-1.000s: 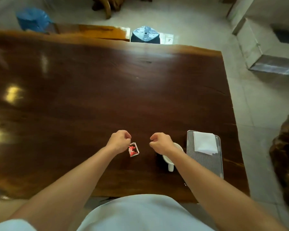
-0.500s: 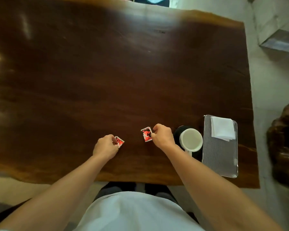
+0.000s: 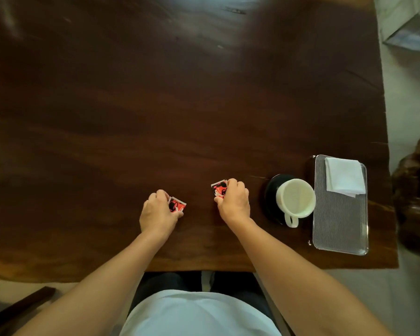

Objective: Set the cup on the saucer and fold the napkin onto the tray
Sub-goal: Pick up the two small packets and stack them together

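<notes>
A white cup point(image 3: 295, 199) stands on a black saucer point(image 3: 270, 195) near the table's front right, its handle pointing toward me. Right of it lies a clear ribbed tray point(image 3: 340, 219) with a folded white napkin point(image 3: 344, 177) on its far end. My left hand point(image 3: 158, 213) pinches a small red and black card point(image 3: 176, 205) against the table. My right hand point(image 3: 234, 202) pinches a second red and black card point(image 3: 219, 187), left of the saucer and apart from it.
The dark wooden table point(image 3: 180, 93) stretches far ahead and to the left. Its front edge is just below my wrists and its right edge runs beside the tray. A dark carved wooden object point(image 3: 415, 190) stands off the table's right side.
Earlier one card lay between my closed hands. Now each hand holds a card and the hands have drawn apart. The camera has tilted down toward the table.
</notes>
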`<state>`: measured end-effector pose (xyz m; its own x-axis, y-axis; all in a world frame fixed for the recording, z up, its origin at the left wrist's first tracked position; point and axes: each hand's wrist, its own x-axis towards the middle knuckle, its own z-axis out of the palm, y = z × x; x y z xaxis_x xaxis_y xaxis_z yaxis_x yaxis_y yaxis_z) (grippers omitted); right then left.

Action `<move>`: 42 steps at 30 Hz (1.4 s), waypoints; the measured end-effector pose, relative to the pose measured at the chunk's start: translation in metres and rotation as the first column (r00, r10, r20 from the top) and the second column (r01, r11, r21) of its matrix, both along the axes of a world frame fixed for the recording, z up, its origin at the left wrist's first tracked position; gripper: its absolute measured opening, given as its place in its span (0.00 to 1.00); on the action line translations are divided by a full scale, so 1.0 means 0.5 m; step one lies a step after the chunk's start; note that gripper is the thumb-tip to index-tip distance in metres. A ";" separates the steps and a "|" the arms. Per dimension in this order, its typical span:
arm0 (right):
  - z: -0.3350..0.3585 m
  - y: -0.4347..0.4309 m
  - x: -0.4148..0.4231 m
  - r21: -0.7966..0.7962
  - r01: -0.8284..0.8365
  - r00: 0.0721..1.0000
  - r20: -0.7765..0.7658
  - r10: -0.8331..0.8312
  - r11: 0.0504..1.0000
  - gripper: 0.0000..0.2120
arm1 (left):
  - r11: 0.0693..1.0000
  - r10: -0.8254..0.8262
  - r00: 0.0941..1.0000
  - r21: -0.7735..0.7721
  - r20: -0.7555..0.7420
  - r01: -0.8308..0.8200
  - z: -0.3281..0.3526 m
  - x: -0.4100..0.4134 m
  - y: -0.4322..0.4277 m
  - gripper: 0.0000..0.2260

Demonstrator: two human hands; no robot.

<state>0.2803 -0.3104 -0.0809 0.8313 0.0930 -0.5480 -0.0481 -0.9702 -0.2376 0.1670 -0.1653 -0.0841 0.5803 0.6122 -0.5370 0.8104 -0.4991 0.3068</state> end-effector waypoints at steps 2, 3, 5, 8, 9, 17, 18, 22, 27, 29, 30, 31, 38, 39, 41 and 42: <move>-0.004 -0.002 -0.004 0.043 0.045 0.998 -0.055 -0.042 0.998 0.15 | 0.998 0.024 0.999 -0.064 -0.042 -0.026 0.002 0.002 -0.003 0.19; -0.003 -0.007 -0.007 0.077 0.050 0.994 -0.098 -0.043 0.996 0.10 | 0.994 0.025 0.997 -0.106 -0.073 -0.032 0.005 0.002 -0.004 0.15; 0.012 -0.020 -0.019 0.155 0.077 0.982 -0.185 -0.048 0.985 0.08 | 0.968 0.072 0.992 -0.234 -0.102 -0.094 0.017 0.002 -0.004 0.10; 0.051 -0.046 -0.039 0.220 0.172 0.943 -0.319 -0.095 0.960 0.07 | 0.784 0.264 0.957 -0.553 -0.117 -0.283 0.046 -0.004 -0.016 0.09; 0.069 -0.055 -0.041 0.234 0.192 0.928 -0.358 -0.099 0.953 0.10 | 0.702 0.325 0.936 -0.629 -0.133 -0.334 0.062 -0.004 -0.022 0.08; 0.180 -0.148 -0.030 0.351 0.254 0.922 -0.371 -0.116 0.901 0.04 | 0.527 0.406 0.910 -0.793 -0.081 -0.305 0.141 0.031 -0.063 0.11; 0.187 -0.157 -0.030 0.362 0.268 0.923 -0.361 -0.131 0.893 0.04 | 0.526 0.405 0.912 -0.798 -0.067 -0.292 0.145 0.038 -0.069 0.11; 0.219 -0.194 -0.033 0.396 0.361 0.895 -0.401 -0.194 0.845 0.06 | 0.518 0.412 0.911 -0.816 -0.027 -0.258 0.173 0.068 -0.094 0.10; 0.248 -0.227 -0.041 0.471 0.286 0.921 -0.375 -0.104 0.834 0.06 | 0.501 0.365 0.928 -0.823 -0.080 -0.268 0.207 0.102 -0.127 0.14; 0.258 -0.228 -0.046 0.498 0.274 0.931 -0.351 -0.098 0.823 0.06 | 0.462 0.304 0.946 -0.850 -0.117 -0.253 0.224 0.102 -0.147 0.13; 0.262 -0.226 -0.047 0.515 0.274 0.936 -0.336 -0.103 0.812 0.07 | 0.433 0.270 0.955 -0.870 -0.124 -0.236 0.231 0.102 -0.157 0.13; 0.267 -0.224 -0.047 0.531 0.274 0.941 -0.319 -0.110 0.802 0.07 | 0.406 0.242 0.962 -0.887 -0.128 -0.220 0.237 0.101 -0.167 0.14; 0.279 -0.202 -0.061 0.600 0.320 0.947 -0.223 -0.231 0.733 0.07 | 0.265 0.161 0.982 -0.955 -0.096 -0.136 0.260 0.089 -0.209 0.19; 0.278 -0.200 -0.063 0.604 0.320 0.947 -0.217 -0.236 0.730 0.06 | 0.267 0.139 0.988 -0.959 -0.064 -0.100 0.262 0.085 -0.208 0.18; 0.275 -0.199 -0.066 0.618 0.319 0.948 -0.218 -0.233 0.718 0.09 | 0.250 0.141 0.989 -0.965 -0.038 -0.073 0.264 0.079 -0.203 0.16; 0.274 -0.199 -0.066 0.629 0.324 0.946 -0.223 -0.235 0.707 0.11 | 0.234 0.163 0.986 -0.969 -0.037 -0.075 0.264 0.077 -0.197 0.15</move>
<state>0.2473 -0.4100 0.0560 0.8109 0.2365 -0.5352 -0.3620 -0.5159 -0.7764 0.2054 -0.2639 0.0482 0.6065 -0.2765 -0.7455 0.7906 0.3094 0.5285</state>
